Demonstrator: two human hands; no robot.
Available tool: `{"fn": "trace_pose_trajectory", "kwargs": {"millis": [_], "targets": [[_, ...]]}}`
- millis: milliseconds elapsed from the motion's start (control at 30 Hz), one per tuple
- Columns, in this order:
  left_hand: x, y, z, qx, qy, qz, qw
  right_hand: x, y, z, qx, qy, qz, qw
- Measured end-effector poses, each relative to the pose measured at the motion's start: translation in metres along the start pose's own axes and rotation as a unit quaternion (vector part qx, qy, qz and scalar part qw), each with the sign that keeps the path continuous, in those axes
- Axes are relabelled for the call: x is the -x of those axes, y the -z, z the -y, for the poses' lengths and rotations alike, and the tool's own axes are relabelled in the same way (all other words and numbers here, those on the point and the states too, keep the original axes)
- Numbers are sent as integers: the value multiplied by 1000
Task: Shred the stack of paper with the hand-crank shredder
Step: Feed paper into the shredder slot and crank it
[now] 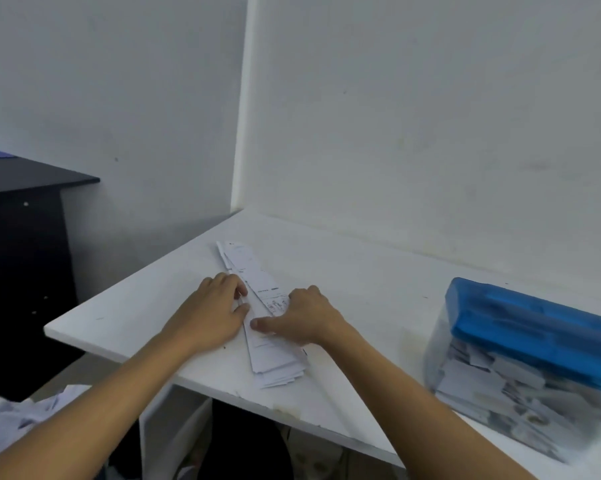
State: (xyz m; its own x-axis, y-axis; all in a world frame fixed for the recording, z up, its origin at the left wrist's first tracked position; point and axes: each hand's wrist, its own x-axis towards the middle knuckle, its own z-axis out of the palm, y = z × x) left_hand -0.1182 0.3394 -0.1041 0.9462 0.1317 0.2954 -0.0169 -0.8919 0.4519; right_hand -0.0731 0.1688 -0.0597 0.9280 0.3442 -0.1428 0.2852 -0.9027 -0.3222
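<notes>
On the white table (368, 271) in front of me, near its middle, lies the stack of paper (254, 271): long, narrow printed slips, fanned slightly at both ends, running away from me at a slant. My left hand (216, 306) has its fingers curled in at the stack's left long edge, pinching it. My right hand (307, 317) grips the right long edge, thumb laid flat across the top slip and fingers curled over the side.

I judge the slips to be light, thin and floppy, and likely to slide over one another, so the stack needs holding from both long edges near its middle, squeezed together, or it will splay further. One slip alone would bend and droop.

The hand-crank shredder (534, 341), with a blue top and a clear bin that already holds cuttings, stands well apart to my right; its crank is not visible. Bare tabletop lies between it and the stack. The table's left corner edge is near my left wrist, and beyond it are a dark desk (25, 220) and crumpled paper (15, 420) lower down.
</notes>
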Motion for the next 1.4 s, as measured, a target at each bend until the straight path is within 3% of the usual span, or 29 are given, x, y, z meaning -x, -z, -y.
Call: {"fn": "trace_pose_trajectory", "kwargs": {"millis": [267,600,800,967,1133,1400], "targets": [[0,-2,1,14,-3,-7,1000,-4,3,3,-44,10,-24,999],[0,-6,5,22,-16,-25,999,6,15,-11,-181,0,-99,978],[-1,-8,5,-5,-11,-43,999,3,14,-15,-220,8,-69,973],[-2,-7,8,-5,18,-65,998,1,5,-12,-142,0,2,990],[0,-3,6,53,-23,-32,998,7,4,-4,-45,2,15,999],[1,-5,3,18,-62,-36,997,7,8,-6,-42,4,12,999]]}}
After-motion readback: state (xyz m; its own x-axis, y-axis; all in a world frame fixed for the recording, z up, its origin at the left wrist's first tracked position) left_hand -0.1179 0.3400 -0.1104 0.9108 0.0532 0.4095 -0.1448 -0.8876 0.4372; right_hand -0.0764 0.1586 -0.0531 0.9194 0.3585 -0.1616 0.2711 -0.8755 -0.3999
